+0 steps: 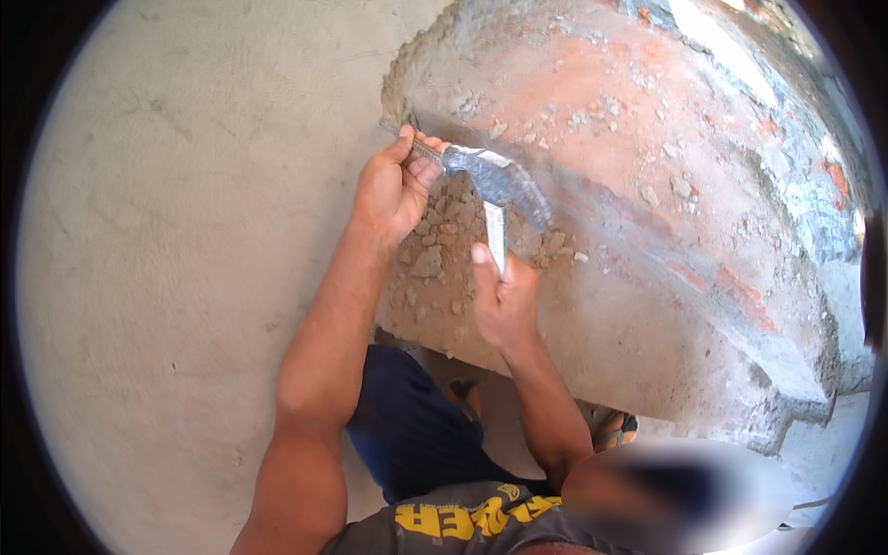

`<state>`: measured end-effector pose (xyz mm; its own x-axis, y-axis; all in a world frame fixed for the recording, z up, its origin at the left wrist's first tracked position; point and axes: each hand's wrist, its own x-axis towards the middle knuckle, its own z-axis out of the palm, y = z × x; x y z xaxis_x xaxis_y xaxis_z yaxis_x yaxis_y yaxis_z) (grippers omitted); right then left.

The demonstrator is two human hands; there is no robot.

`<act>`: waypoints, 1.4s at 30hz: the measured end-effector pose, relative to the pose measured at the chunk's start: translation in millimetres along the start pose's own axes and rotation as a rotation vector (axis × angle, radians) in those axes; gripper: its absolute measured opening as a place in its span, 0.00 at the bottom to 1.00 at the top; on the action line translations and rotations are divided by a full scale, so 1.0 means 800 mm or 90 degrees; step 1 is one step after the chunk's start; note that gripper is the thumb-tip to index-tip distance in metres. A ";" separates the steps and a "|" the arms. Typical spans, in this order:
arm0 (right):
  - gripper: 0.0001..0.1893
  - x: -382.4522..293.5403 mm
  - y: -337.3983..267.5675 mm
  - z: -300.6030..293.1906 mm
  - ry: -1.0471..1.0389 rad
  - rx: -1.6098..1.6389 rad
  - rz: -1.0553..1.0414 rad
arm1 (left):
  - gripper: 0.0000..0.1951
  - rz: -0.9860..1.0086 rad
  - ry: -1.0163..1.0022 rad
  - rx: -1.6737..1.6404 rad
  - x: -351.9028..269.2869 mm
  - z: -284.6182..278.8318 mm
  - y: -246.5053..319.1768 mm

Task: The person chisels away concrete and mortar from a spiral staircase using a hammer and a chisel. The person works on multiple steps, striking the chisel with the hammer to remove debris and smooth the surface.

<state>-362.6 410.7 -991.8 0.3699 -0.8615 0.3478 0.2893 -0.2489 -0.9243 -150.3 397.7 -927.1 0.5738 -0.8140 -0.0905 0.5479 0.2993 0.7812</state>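
Note:
My left hand (397,182) grips a ribbed steel chisel (427,151), whose far tip meets the broken edge of the plaster on the wall (208,208). A claw hammer (490,175) is in my right hand (508,298), held by its pale handle. The hammer's striking face is at the chisel's near end, touching it or very close. Blur covers the claw, which points down to the right. Below my left hand, lumps of broken mortar (429,261) lie on a step.
Rough reddish masonry (590,62) with loose rubble rises beyond my hands and curves away right. The step's front edge (479,362) runs in front of my legs. My sandalled feet (616,429) stand below it. A blurred patch hides the lower right.

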 end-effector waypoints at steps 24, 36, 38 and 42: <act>0.20 -0.008 0.020 0.018 -0.057 -0.047 0.021 | 0.14 -0.026 0.063 -0.037 0.009 -0.040 0.016; 0.20 0.030 -0.009 -0.042 0.087 0.281 0.021 | 0.15 -0.247 0.005 0.315 -0.021 -0.003 -0.044; 0.20 0.029 -0.006 -0.045 0.082 0.291 0.038 | 0.14 -0.231 0.006 0.324 -0.022 0.002 -0.045; 0.21 0.034 -0.003 -0.055 0.060 0.316 0.082 | 0.14 -0.199 0.010 0.324 -0.024 0.005 -0.046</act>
<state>-392.0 368.2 -987.0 0.3551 -0.9134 0.1991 0.6395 0.0820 -0.7644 -183.8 400.3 -951.6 0.4426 -0.8168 -0.3701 0.3339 -0.2330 0.9134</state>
